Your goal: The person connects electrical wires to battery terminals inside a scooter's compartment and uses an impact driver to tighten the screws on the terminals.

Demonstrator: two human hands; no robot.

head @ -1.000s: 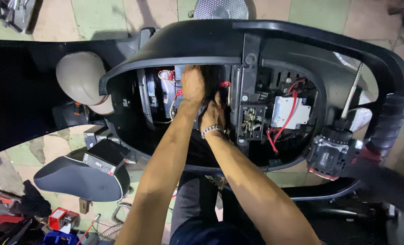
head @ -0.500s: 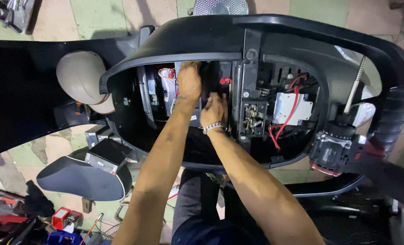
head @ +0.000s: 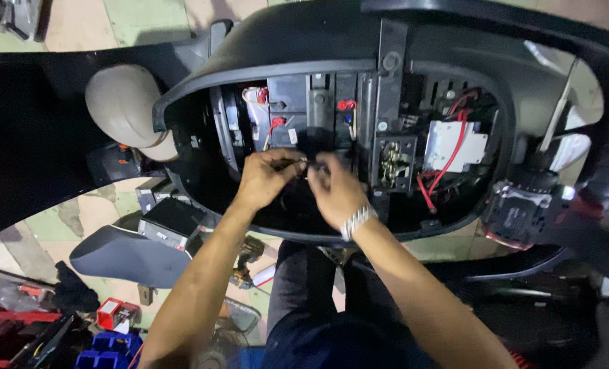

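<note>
A small red box with a white label (head: 113, 313) is seen on the floor at the near left, beside blue bins. A white label (head: 159, 234) is found on the side of a black box left of the arms. A pale rectangular plate (head: 455, 145), crossed by red wires, is mounted inside the scooter body at the right.

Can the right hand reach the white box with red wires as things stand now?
Probably yes: the right hand is inside the open scooter body, and the white box lies uncovered beside it; only a black bracket stands between.
</note>
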